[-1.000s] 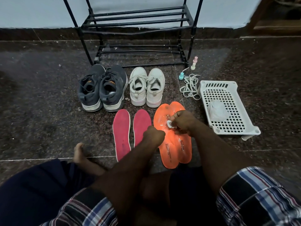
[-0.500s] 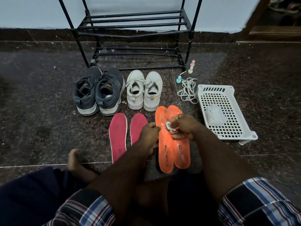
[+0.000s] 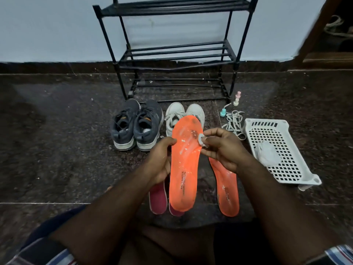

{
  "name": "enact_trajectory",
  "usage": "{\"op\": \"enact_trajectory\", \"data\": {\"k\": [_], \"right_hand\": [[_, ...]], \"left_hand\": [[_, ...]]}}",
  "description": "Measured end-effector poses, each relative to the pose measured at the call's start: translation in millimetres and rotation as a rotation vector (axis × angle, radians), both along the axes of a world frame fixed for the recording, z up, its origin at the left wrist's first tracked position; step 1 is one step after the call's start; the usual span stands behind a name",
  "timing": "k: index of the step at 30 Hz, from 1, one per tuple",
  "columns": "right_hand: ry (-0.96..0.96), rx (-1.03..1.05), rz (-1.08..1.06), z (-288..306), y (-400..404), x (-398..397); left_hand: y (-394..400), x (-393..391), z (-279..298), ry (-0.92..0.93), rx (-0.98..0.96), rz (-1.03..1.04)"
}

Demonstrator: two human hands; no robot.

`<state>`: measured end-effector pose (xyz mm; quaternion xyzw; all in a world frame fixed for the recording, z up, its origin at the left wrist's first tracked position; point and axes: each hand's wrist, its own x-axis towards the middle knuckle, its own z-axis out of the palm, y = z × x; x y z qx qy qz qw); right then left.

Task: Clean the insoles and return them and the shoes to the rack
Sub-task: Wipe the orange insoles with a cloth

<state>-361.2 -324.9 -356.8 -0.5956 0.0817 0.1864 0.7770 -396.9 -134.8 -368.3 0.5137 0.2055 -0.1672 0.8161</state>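
My left hand (image 3: 161,159) grips the left edge of an orange insole (image 3: 184,169) and holds it up off the floor, toe end away from me. White smears speckle its upper half. My right hand (image 3: 219,148) pinches a small white wad (image 3: 202,140) against the insole's right edge. The second orange insole (image 3: 227,190) lies on the floor under my right wrist. Two pink insoles (image 3: 158,197) lie partly hidden behind the raised one. Dark grey sneakers (image 3: 136,124) and white sneakers (image 3: 176,116) stand in front of the black rack (image 3: 172,54).
A white perforated plastic basket (image 3: 286,155) lies at the right with a crumpled white cloth (image 3: 267,153) in it. A tangle of white laces (image 3: 234,121) and small pastel bottles (image 3: 236,98) sit by the rack's right leg. Dark stone floor surrounds everything.
My left hand has taken one orange insole off the floor and lifted it upright. The right hand has followed it up with the white wad. My head has tilted up, showing more rack.
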Motion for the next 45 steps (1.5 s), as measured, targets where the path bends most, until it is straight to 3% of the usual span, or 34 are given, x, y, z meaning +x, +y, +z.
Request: {"op": "enact_trajectory", "data": {"k": [7,12,19,24,29,33,43,45], "right_hand": [[-0.07,0.009,0.092,11.2,34.3,-17.7],[-0.13,-0.129,0.109,11.0,37.5,-18.7],[-0.261,-0.165,-0.11,25.0,29.8,-1.0],[-0.491,-0.421,-0.162,35.8,33.4,21.7],[-0.759,-0.864,-0.093,25.9,45.0,26.8],[-0.937,-1.05,-0.101,17.2,53.0,22.6],[-1.018,-1.07,0.137,-4.1,81.6,-6.7],[-1.037,-1.041,0.097,-0.8,77.6,-4.1]], "left_hand": [[26.2,-7.6,18.8,-0.078,-0.314,-0.086],[31.3,-5.0,9.3,-0.053,-0.38,-0.09],[32.8,8.9,-4.0,-0.033,-0.499,-0.103],[32.3,13.6,-14.7,0.009,-0.544,-0.146],[29.5,11.9,-13.3,-0.001,-0.505,-0.164],[27.1,10.6,-7.4,0.002,-0.408,-0.138],[20.6,9.9,-3.4,0.023,-0.394,-0.12],[20.7,8.2,-3.9,0.021,-0.366,-0.113]]}}
